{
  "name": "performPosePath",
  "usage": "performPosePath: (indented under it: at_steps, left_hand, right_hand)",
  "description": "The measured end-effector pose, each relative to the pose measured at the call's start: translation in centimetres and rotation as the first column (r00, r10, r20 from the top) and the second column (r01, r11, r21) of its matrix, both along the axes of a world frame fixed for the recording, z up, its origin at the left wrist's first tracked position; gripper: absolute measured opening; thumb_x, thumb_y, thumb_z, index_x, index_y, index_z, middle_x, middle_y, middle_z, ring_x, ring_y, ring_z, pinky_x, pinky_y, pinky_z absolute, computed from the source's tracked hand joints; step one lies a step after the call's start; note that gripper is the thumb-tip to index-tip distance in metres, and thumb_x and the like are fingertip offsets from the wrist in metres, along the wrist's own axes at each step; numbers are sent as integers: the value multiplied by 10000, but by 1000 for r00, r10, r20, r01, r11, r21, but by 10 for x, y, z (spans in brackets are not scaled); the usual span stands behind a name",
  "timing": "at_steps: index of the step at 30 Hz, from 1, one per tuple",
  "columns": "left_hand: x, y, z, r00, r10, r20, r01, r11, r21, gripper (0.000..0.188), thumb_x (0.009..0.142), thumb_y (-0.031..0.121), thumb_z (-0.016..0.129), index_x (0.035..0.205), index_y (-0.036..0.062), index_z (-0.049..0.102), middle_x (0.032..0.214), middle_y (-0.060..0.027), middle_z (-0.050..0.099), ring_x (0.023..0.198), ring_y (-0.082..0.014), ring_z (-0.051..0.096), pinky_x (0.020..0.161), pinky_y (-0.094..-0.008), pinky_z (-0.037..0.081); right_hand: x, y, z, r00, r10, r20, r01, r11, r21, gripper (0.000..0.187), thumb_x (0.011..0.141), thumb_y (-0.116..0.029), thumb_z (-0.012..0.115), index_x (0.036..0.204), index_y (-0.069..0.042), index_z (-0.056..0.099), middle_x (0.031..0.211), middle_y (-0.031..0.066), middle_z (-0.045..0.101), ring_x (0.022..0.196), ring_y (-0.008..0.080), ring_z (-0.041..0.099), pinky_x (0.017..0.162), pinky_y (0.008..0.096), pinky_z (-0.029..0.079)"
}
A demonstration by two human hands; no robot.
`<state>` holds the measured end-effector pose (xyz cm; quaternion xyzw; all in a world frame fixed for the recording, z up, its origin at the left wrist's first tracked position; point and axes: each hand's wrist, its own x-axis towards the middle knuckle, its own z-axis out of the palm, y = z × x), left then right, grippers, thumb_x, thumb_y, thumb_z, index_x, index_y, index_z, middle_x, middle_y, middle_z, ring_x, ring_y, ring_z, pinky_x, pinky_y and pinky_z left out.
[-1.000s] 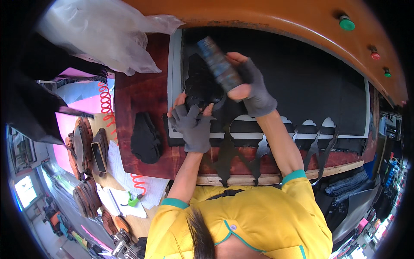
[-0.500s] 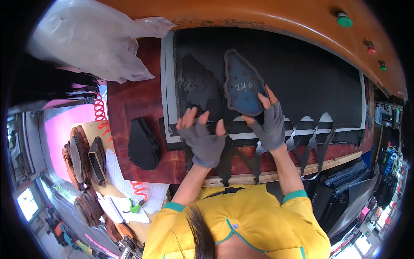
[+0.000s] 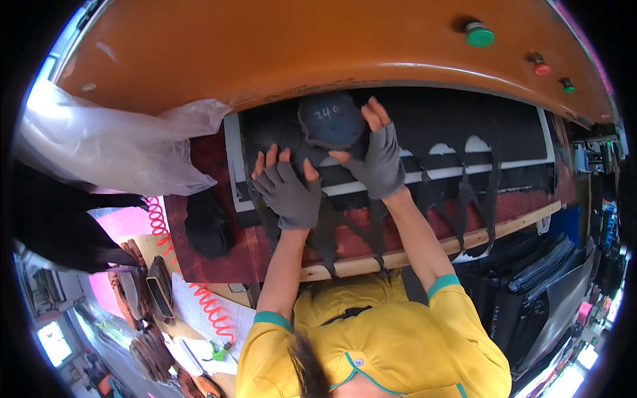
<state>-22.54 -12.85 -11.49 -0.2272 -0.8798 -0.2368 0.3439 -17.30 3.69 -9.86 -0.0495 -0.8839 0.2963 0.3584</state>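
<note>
- Blue cutting die (image 3: 334, 121): flat on the black sheet (image 3: 458, 119), left of the sheet's middle. White chalk marks on its face; its far end runs in close under the machine's edge.
- Right hand (image 3: 378, 158), grey fingerless glove: at the die's right side and near end. Fingers spread well away from the thumb, not closed. Whether the tips press on the die's rim, I cannot tell.
- Left hand (image 3: 286, 189), same kind of glove: over the near left corner of the sheet, fingers open and fanned, holding nothing that I can see.
- Dark shape (image 3: 274, 132) just beyond the left fingertips, beside the die; too dim to make out.
- White layer (image 3: 524, 164) shows along the sheet's near and right edges.
- Cut-out black strips (image 3: 328, 239) trail across the red board (image 3: 252, 262) to its near edge.
- Black stack (image 3: 207, 225) near the board's left edge.
- Clear plastic (image 3: 133, 149) bunched over the board's far left corner.
- Orange machine body (image 3: 265, 53) spans the far edge, with green button (image 3: 480, 35) and red button (image 3: 542, 67) toward the right.
- Beyond the board's left edge: red coiled hose (image 3: 209, 308), brown dies (image 3: 128, 288).
</note>
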Motion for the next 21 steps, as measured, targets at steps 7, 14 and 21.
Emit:
performPosePath:
  at_steps: [7,14,21]
  left_hand:
    - [51,-44,24,948,-285,143,267,955,132,397,848,221,681,1179,46,548,1269,-193,528,1160,-391,502,1002,-542,370]
    - [92,-37,-4,911,-387,145,392,920,-5,326,847,284,658,1074,61,586,1162,-156,571,1005,-362,563,915,-525,431]
    - [79,-46,-5,937,-338,85,345,934,-88,160,814,205,640,902,80,593,929,-112,580,776,-316,567,741,-455,471]
  right_hand:
    - [-5,36,145,729,-282,-624,560,769,307,1123,782,-529,759,1497,68,132,1489,337,230,1401,464,221,1134,548,184]
    - [47,8,95,932,-249,-264,337,865,371,1124,835,-707,558,1528,33,73,1563,310,132,1467,451,124,1148,606,43]
    - [122,-45,7,984,-79,161,6,914,406,411,853,-445,663,1109,-127,616,1043,75,578,927,300,565,886,458,432]
